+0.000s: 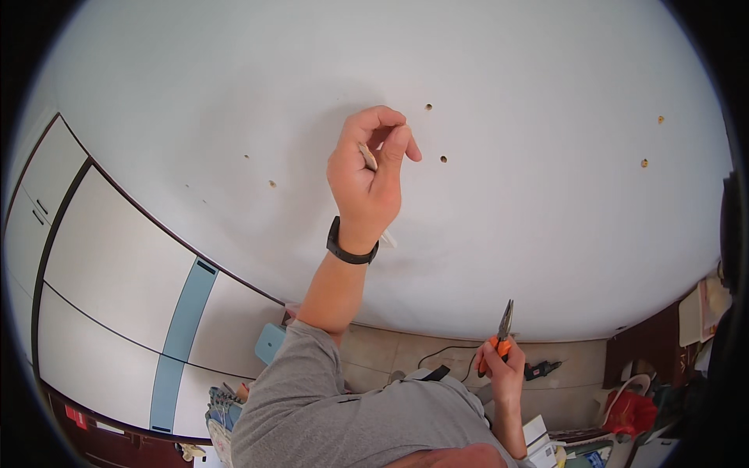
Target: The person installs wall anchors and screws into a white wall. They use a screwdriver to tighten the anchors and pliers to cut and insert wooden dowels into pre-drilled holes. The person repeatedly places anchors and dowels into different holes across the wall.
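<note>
My left hand [360, 175] is raised against the white wall [530, 218], its thumb and fingertips pinched together just left of two drilled holes. A small tan piece [367, 156], which looks like a sliver of wood, shows between the palm and the curled fingers. Around that wrist is a black band [351, 246]. Lower down on the right, my right hand [505, 373] is closed round the orange handles of needle-nose pliers [503, 331], whose jaws point upward. The upper hole [428, 107] and lower hole [443, 159] look dark inside.
Two plugged-looking holes [644, 163] are farther right; smaller marks [272, 184] lie left. A white cabinet [117, 257] with a blue strip lines the left. A dark power tool [542, 369] and black cable [441, 352] lie on the tiled floor. A blue stool [269, 342] stands by the cabinet.
</note>
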The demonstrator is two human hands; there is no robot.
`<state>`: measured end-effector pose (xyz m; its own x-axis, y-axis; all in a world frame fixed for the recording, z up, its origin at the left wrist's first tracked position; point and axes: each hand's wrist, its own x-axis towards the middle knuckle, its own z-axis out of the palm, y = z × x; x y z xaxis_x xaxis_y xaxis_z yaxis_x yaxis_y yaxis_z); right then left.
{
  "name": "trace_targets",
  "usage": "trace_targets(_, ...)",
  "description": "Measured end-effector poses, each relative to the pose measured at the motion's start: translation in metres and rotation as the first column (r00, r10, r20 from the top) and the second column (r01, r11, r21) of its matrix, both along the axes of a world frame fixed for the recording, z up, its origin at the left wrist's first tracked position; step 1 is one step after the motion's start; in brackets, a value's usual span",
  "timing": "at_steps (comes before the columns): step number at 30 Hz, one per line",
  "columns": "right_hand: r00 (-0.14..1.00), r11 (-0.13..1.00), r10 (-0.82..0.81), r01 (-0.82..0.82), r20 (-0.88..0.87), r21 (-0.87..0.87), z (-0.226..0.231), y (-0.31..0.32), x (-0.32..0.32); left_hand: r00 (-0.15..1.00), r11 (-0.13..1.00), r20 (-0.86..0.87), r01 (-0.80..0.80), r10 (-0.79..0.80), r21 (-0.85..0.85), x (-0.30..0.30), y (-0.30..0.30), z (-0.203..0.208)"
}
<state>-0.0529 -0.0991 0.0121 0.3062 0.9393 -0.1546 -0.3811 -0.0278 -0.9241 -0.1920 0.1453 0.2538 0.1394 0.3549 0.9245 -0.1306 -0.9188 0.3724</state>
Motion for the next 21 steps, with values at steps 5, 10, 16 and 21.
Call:
trace_targets(5, 1.000, 1.000, -0.013, 0.013, -0.014, 0.004, 0.000, -0.003, 0.002, 0.986, 0.974, -0.031, -0.155, 0.162, 0.165, -0.002, 0.011, 0.005)
trace_targets(10, 0.998, 0.997, -0.038, 0.034, -0.058, -0.065, 0.005, -0.007, 0.007, 0.974, 0.961, -0.048, -0.208, 0.220, 0.184, -0.002, 0.009, 0.011)
trace_targets(16, 0.999, 0.998, -0.041, 0.040, -0.025, -0.050, -0.008, -0.008, 0.011, 0.977, 0.946, 0.028, -0.210, 0.210, 0.249, 0.005, 0.015, 0.007)
trace_targets(21, 0.998, 0.998, -0.051, 0.050, -0.038, -0.027, -0.010, -0.008, 0.011, 0.971, 0.912, 0.034, -0.236, 0.238, 0.335, 0.009, 0.017, 0.009)
